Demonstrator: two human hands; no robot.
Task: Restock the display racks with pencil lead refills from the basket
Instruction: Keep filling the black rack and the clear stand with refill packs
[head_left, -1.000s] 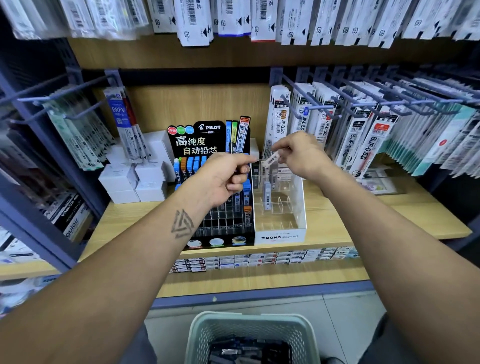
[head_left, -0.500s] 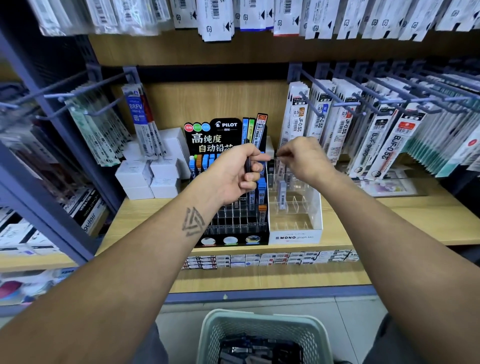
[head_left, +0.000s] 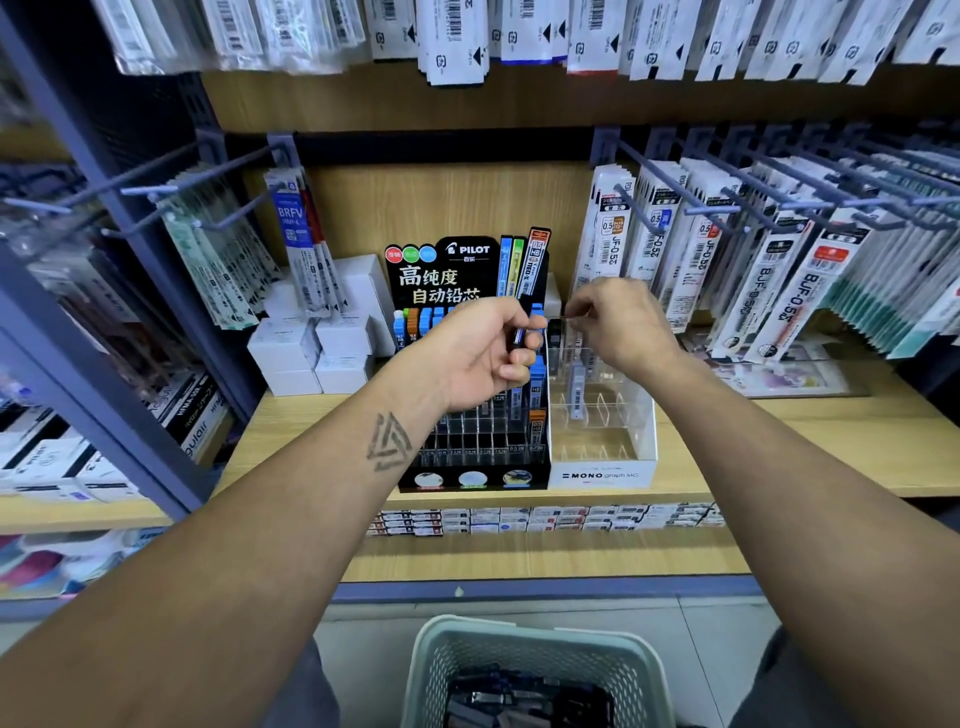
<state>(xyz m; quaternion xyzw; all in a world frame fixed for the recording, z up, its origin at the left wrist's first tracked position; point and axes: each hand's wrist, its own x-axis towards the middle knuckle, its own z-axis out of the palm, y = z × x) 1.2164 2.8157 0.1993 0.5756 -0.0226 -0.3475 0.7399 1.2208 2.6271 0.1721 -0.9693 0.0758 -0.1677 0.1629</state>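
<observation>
Your left hand (head_left: 485, 358) gripped spare refills (head_left: 519, 338); your right hand (head_left: 615, 325) pinched one above the clear rack (head_left: 602, 415), mid-restock. Next, probably, slotting it in upright.

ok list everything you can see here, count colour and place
lead rack: one, black, middle of the shelf
clear rack: one, white front, right of the black one, mostly unfilled
white boxes: several, stacked left of the racks
hanging refill packs: many, mostly white, on pegs to the right
basket: one, pale green, on the floor below
left hand: grips dark lead refills
right hand: pinches something small over the clear rack
</observation>
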